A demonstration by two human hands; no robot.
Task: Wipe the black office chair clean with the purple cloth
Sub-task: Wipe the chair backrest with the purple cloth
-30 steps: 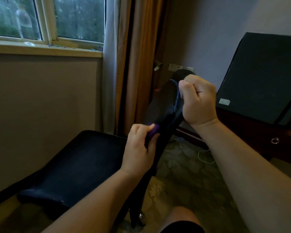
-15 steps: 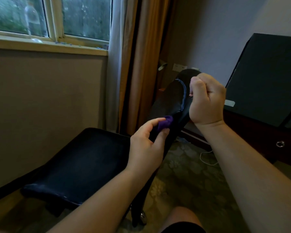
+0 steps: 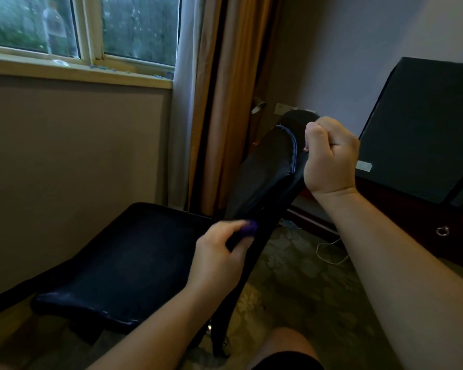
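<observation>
The black office chair lies tipped, its padded seat (image 3: 129,263) low on the left. Its padded armrest (image 3: 265,172) rises diagonally toward the upper right. My right hand (image 3: 329,158) is closed around the upper end of the armrest. My left hand (image 3: 219,252) pinches the purple cloth (image 3: 247,228) against the lower part of the arm support; only a small purple tip shows between the fingers, and the hand is blurred.
A beige wall and window (image 3: 78,28) are on the left, with curtains (image 3: 225,89) behind the chair. A dark wooden desk (image 3: 425,217) with a black panel (image 3: 425,124) stands at right. A white cable (image 3: 329,252) lies on the patterned carpet. My knee (image 3: 286,348) is at the bottom.
My left hand slid the purple cloth up the arm support, then back down toward the seat. My right hand kept its grip on the armrest's upper end.
</observation>
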